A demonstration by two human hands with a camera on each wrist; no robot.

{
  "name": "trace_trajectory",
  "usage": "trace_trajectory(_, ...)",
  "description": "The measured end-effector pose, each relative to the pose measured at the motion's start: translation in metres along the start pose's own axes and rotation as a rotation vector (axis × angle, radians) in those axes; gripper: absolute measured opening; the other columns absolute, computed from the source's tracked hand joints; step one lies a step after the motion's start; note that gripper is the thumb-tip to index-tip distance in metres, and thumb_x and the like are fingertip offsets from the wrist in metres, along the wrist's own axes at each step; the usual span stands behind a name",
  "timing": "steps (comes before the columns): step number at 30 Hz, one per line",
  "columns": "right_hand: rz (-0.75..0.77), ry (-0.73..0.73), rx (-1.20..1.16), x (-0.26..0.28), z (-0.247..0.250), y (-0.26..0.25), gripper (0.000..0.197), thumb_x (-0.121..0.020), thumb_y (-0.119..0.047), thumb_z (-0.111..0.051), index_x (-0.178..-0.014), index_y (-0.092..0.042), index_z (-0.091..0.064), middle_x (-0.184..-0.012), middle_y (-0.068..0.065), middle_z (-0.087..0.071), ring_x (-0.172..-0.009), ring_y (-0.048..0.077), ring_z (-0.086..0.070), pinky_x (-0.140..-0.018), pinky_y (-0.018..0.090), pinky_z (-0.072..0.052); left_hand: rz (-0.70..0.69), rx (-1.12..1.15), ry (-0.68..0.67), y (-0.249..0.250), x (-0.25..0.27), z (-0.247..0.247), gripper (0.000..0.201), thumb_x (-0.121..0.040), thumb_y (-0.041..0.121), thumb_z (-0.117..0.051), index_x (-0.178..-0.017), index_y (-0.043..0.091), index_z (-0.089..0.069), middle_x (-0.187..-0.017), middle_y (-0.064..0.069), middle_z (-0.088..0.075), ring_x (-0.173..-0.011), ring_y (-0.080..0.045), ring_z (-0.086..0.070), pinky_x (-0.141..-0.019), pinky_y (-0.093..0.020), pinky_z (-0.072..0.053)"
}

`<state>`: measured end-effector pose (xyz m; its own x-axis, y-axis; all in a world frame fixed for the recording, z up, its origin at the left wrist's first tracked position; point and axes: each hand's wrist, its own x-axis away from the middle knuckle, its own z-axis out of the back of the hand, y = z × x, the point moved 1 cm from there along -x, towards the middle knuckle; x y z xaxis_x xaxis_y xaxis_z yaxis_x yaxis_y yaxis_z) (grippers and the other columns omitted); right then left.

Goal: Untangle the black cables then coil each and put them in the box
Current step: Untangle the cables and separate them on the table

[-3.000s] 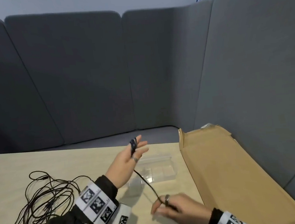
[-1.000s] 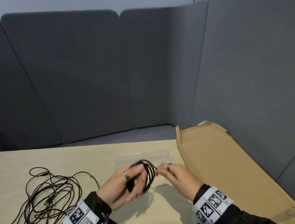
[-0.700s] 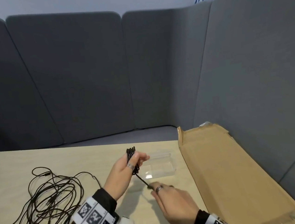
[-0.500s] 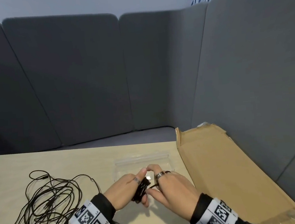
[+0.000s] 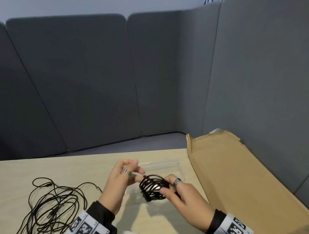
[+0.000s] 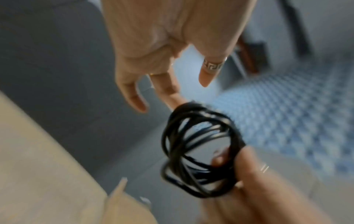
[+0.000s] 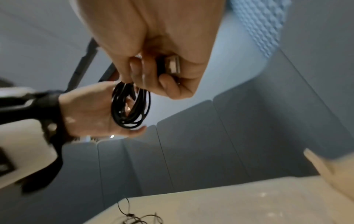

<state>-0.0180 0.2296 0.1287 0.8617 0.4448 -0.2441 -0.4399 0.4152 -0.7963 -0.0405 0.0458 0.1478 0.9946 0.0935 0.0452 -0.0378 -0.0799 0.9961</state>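
A small coil of black cable [image 5: 151,189] hangs above the table between my hands. My right hand [image 5: 173,188] grips its right side, fingers curled round the loops [image 6: 191,148] and a silver USB plug [image 7: 172,64]. My left hand [image 5: 134,172] is beside it with relaxed fingers, one fingertip [image 6: 176,97] touching the top of the coil, and its palm [image 7: 86,109] lies open behind the loops [image 7: 130,109]. A tangle of black cables [image 5: 51,209] lies on the table at the left. The clear plastic box [image 5: 165,165] sits just behind the hands.
The light wooden table [image 5: 42,169] ends at grey sofa panels behind and to the right. A large flat cardboard sheet [image 5: 240,184] covers the table's right side and leans toward the sofa. Part of the tangle [image 7: 138,218] shows in the right wrist view.
The cable was wound round my left fingers by the right hand. Now the coil has come off the left fingers into the right hand's grip, and the left hand has relaxed.
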Motion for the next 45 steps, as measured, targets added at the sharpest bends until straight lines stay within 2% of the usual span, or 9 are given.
trace_trajectory(3,-0.048,0.124,-0.191,-0.001,0.001,0.003,0.017,-0.092,-0.035,-0.048,-0.094,-0.018,-0.053,-0.071,-0.001,-0.059,-0.067,0.000,-0.050,-0.065,0.023,-0.038,0.277,0.067,-0.197,-0.009,0.003,-0.005,0.032,-0.085,0.045,-0.044,-0.084,0.016,-0.056,-0.073,0.006,-0.064,-0.066,-0.008,-0.060,-0.078,-0.032,-0.039)
trace_trajectory(7,-0.073,0.128,-0.275,-0.002,-0.001,-0.001,0.017,-0.096,-0.029,-0.046,-0.096,-0.013,-0.053,-0.062,-0.015,-0.056,-0.059,-0.003,-0.046,-0.060,0.015,-0.033,0.123,0.005,-0.238,-0.008,0.004,-0.018,0.043,-0.093,0.038,-0.038,-0.092,0.008,-0.068,-0.094,-0.002,-0.071,-0.089,-0.011,-0.063,-0.086,-0.031,-0.046)
trace_trajectory(14,-0.099,0.134,-0.257,-0.008,-0.006,-0.003,0.015,-0.096,-0.031,-0.046,-0.091,-0.017,-0.048,-0.058,-0.011,-0.049,-0.057,0.003,-0.037,-0.057,0.026,-0.029,-0.187,-0.058,-0.163,0.008,0.004,-0.035,0.022,-0.095,0.016,-0.047,-0.090,0.009,-0.067,-0.068,0.002,-0.064,-0.059,-0.011,-0.057,-0.051,-0.018,-0.045)
trace_trajectory(19,-0.170,0.067,-0.193,-0.011,0.009,-0.004,0.014,-0.098,-0.024,-0.046,-0.084,-0.020,-0.048,-0.048,-0.018,-0.051,-0.048,0.001,-0.038,-0.053,0.017,-0.028,-0.150,-0.128,-0.387,0.014,-0.002,-0.031,0.019,-0.090,0.032,-0.053,-0.099,0.019,-0.064,-0.074,-0.006,-0.060,-0.037,-0.014,-0.042,-0.047,-0.021,-0.039)
trace_trajectory(26,-0.220,0.002,0.053,-0.018,0.012,-0.001,0.011,-0.097,-0.035,-0.043,-0.086,-0.031,-0.043,-0.054,-0.006,-0.042,-0.051,0.007,-0.040,-0.051,0.022,-0.028,-0.236,-0.418,-0.516,0.021,-0.006,-0.034,0.017,-0.097,0.031,-0.042,-0.097,0.028,-0.059,-0.076,-0.004,-0.057,-0.045,-0.011,-0.041,-0.049,-0.020,-0.037)
trace_trajectory(31,-0.205,-0.022,0.050,-0.022,0.012,-0.006,0.009,-0.097,-0.034,-0.042,-0.102,-0.026,-0.040,-0.053,-0.006,-0.044,-0.052,0.006,-0.043,-0.055,0.025,-0.030,-0.457,-0.743,-0.283,0.021,-0.010,-0.040,0.014,-0.098,0.030,-0.039,-0.093,0.033,-0.052,-0.064,0.011,-0.055,-0.059,-0.002,-0.050,-0.056,-0.013,-0.036)
trace_trajectory(34,-0.117,-0.057,0.227,-0.018,0.016,-0.012,0.029,-0.098,-0.037,-0.038,-0.123,-0.029,-0.027,-0.057,-0.010,-0.045,-0.064,0.012,-0.046,-0.066,0.033,-0.038,-0.383,-0.714,-0.185,0.015,-0.020,-0.034,0.014,-0.098,0.029,-0.041,-0.091,0.033,-0.052,-0.054,0.012,-0.051,-0.051,-0.003,-0.047,-0.051,-0.013,-0.034)
trace_trajectory(38,0.019,-0.110,0.432,-0.013,0.036,-0.023,0.017,-0.099,-0.040,-0.030,-0.108,-0.030,-0.040,-0.077,-0.011,-0.050,-0.077,0.018,-0.049,-0.078,0.038,-0.045,-0.295,-0.765,-0.222,0.010,-0.024,-0.028,0.015,-0.098,0.031,-0.039,-0.090,0.031,-0.052,-0.047,0.007,-0.040,-0.043,-0.007,-0.037,-0.048,-0.019,-0.031)
trace_trajectory(45,0.258,0.382,0.745,-0.025,0.056,-0.003,0.018,-0.089,-0.038,-0.048,-0.086,-0.032,-0.065,-0.094,-0.009,-0.057,-0.089,0.012,-0.047,-0.077,0.025,-0.030,-0.030,-0.055,-0.470,0.030,-0.002,-0.036,0.021,-0.093,0.038,-0.044,-0.095,0.019,-0.053,-0.046,0.009,-0.033,-0.036,-0.006,-0.024,-0.047,-0.019,-0.018)
